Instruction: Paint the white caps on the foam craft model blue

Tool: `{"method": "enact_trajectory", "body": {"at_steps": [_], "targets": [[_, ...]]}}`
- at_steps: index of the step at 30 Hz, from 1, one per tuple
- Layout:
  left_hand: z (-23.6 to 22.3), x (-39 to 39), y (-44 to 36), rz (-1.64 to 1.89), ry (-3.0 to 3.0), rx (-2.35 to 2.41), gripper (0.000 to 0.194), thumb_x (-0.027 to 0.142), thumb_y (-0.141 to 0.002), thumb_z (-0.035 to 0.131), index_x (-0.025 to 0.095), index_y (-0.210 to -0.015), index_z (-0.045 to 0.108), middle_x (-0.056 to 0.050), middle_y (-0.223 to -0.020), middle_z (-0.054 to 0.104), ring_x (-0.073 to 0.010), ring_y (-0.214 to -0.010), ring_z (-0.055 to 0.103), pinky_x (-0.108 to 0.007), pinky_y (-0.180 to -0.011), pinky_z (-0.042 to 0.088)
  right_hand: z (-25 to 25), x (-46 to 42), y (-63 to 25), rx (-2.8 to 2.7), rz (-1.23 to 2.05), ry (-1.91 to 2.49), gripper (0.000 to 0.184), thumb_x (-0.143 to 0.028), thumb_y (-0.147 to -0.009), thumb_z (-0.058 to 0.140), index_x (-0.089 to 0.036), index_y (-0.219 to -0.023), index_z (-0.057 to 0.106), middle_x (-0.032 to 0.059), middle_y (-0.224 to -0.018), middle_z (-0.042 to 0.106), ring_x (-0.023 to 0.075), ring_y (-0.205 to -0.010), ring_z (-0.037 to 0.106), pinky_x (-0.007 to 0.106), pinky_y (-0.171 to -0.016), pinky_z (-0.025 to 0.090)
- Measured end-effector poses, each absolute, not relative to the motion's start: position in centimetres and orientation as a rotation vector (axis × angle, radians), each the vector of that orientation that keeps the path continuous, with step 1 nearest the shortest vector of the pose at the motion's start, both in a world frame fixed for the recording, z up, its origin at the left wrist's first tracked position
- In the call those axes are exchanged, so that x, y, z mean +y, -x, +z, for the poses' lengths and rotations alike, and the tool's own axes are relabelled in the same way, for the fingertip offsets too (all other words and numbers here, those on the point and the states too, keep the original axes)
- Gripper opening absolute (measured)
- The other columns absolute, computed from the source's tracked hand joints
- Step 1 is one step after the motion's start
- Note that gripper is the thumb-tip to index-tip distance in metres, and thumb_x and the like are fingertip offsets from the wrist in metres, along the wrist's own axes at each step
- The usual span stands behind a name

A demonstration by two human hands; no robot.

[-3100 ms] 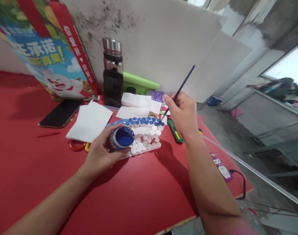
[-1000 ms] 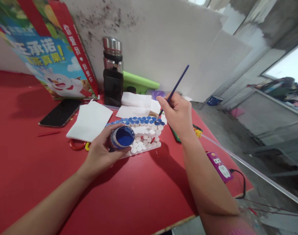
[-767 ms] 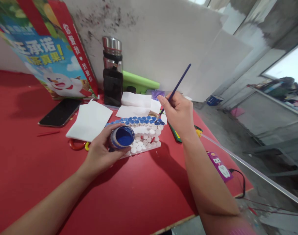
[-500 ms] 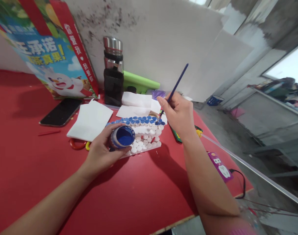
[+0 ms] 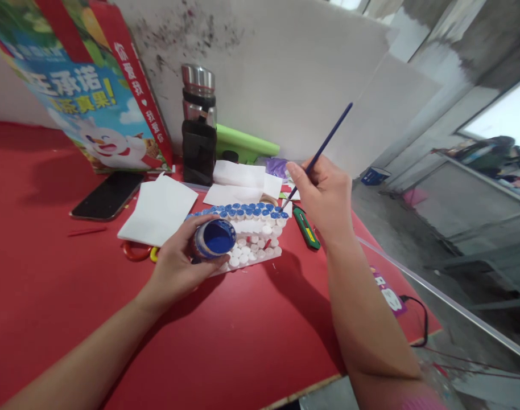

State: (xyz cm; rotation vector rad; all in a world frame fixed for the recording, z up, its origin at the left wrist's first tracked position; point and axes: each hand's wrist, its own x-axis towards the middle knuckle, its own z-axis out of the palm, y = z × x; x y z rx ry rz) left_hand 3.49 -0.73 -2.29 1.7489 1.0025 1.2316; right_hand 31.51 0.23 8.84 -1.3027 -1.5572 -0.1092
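My left hand (image 5: 178, 267) is wrapped round an open pot of blue paint (image 5: 214, 239), tilted toward me above the red table (image 5: 72, 296). Just behind the pot lies a white block of small round caps (image 5: 254, 239); its far row is painted blue, the nearer rows are white. My right hand (image 5: 324, 196) pinches a thin blue paintbrush (image 5: 320, 152), whose tip touches the right end of the blue row.
A dark bottle with a steel lid (image 5: 199, 134), a green roll (image 5: 243, 145) and a colourful printed bag (image 5: 85, 85) stand at the back. A black phone (image 5: 108, 195), white paper sheets (image 5: 160, 209), scissors handles (image 5: 136, 251) and a green utility knife (image 5: 306, 228) lie around. The table edge (image 5: 396, 267) runs at the right.
My right hand shifted slightly right and the brush handle now leans further right, uncovering the green knife. The left hand and paint pot stayed put.
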Motion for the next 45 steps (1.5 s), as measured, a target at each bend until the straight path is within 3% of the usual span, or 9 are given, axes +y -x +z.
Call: {"method": "enact_trajectory", "body": {"at_steps": [5, 9, 12, 16, 21, 29, 37, 40, 45], "targets": [[-2.4, -0.7, -3.5, 1.237, -1.746, 0.998, 0.071, 0.043, -0.077, 0.098, 0.024, -0.14, 0.073, -0.015, -0.144, 0.078, -0.0397, -0.134, 0.075, -0.058, -0.12, 0.06, 9.5, -0.1, -32.0, -1.544, -0.098, 1.301, 0.034, -0.043, -0.106, 0.077, -0.023, -0.08, 0.066, -0.0069, -0.064, 0.049, 0.0104, -0.059, 0.043, 0.03, -0.06, 0.039], [-2.3, -0.7, -3.5, 1.229, -1.749, 1.01, 0.069, 0.042, -0.077, 0.097, 0.024, -0.139, 0.072, -0.013, -0.143, 0.078, -0.039, -0.134, 0.075, -0.057, -0.121, 0.06, 9.2, 0.5, -31.8, -1.381, 0.069, 1.204, 0.042, -0.058, -0.105, 0.075, -0.025, -0.082, 0.063, -0.0078, -0.061, 0.05, 0.0099, -0.052, 0.048, 0.029, -0.053, 0.041], [-2.2, -0.6, -3.6, 1.246, -1.72, 1.003, 0.068, 0.041, -0.076, 0.098, 0.024, -0.137, 0.073, -0.013, -0.14, 0.079, -0.0384, -0.129, 0.077, -0.056, -0.116, 0.063, 8.3, 1.2, -31.9, -1.195, 0.313, 1.114, 0.045, -0.068, -0.105, 0.069, -0.025, -0.091, 0.067, -0.0056, -0.064, 0.062, 0.0112, -0.051, 0.058, 0.028, -0.051, 0.047], [-1.8, -0.5, -3.6, 1.285, -1.668, 0.988, 0.071, 0.043, -0.073, 0.1, 0.023, -0.135, 0.073, -0.014, -0.137, 0.08, -0.0395, -0.127, 0.077, -0.058, -0.115, 0.062, 6.2, 1.2, -32.3, -1.072, 0.547, 1.104, 0.037, -0.062, -0.104, 0.072, -0.026, -0.111, 0.073, 0.0027, -0.096, 0.084, 0.0163, -0.081, 0.081, 0.031, -0.073, 0.063], [-1.5, -0.3, -3.6, 1.343, -1.568, 0.999, 0.072, 0.04, -0.069, 0.101, 0.021, -0.131, 0.072, -0.014, -0.136, 0.08, -0.0371, -0.126, 0.077, -0.054, -0.114, 0.063, 3.1, -0.5, -32.1, -0.963, 0.754, 1.063, 0.045, -0.07, -0.1, 0.074, -0.028, -0.117, 0.069, 0.0044, -0.112, 0.085, 0.0225, -0.105, 0.085, 0.037, -0.089, 0.067], [-2.0, 0.3, -3.6, 1.373, -1.376, 1.031, 0.08, 0.041, -0.06, 0.105, 0.019, -0.129, 0.071, -0.013, -0.127, 0.08, -0.0363, -0.12, 0.077, -0.058, -0.116, 0.059, 1.4, -1.4, -31.2, -0.989, 0.797, 1.195, 0.06, -0.083, -0.094, 0.071, -0.029, -0.121, 0.068, 0.0034, -0.114, 0.084, 0.0189, -0.091, 0.082, 0.03, -0.07, 0.062], [-1.8, 0.4, -3.4, 1.386, -1.34, 1.009, 0.075, 0.035, -0.06, 0.104, 0.019, -0.126, 0.072, -0.009, -0.116, 0.08, -0.0307, -0.107, 0.078, -0.048, -0.102, 0.063, 3.1, -2.9, -32.2, -1.048, 0.802, 1.356, 0.073, -0.092, -0.09, 0.068, -0.021, -0.107, 0.068, 0.0059, -0.085, 0.083, 0.0115, -0.039, 0.062, 0.023, -0.032, 0.036], [-1.6, 0.5, -3.3, 1.416, -1.323, 1.015, 0.077, 0.033, -0.058, 0.105, 0.02, -0.125, 0.072, -0.008, -0.116, 0.08, -0.0298, -0.106, 0.077, -0.046, -0.101, 0.063, 3.0, -2.9, -32.1, -1.101, 0.743, 1.296, 0.069, -0.09, -0.089, 0.071, -0.023, -0.107, 0.067, 0.0053, -0.088, 0.083, 0.0136, -0.047, 0.069, 0.023, -0.038, 0.047], [-1.6, 0.7, -3.2, 1.43, -1.302, 1.039, 0.076, 0.034, -0.057, 0.105, 0.019, -0.124, 0.072, -0.008, -0.115, 0.079, -0.0286, -0.103, 0.077, -0.047, -0.1, 0.063, 2.2, -2.6, -31.6, -1.227, 0.807, 1.176, 0.051, -0.076, -0.094, 0.077, -0.027, -0.107, 0.07, 0.0056, -0.111, 0.082, 0.0205, -0.081, 0.084, 0.034, -0.069, 0.071]]}}
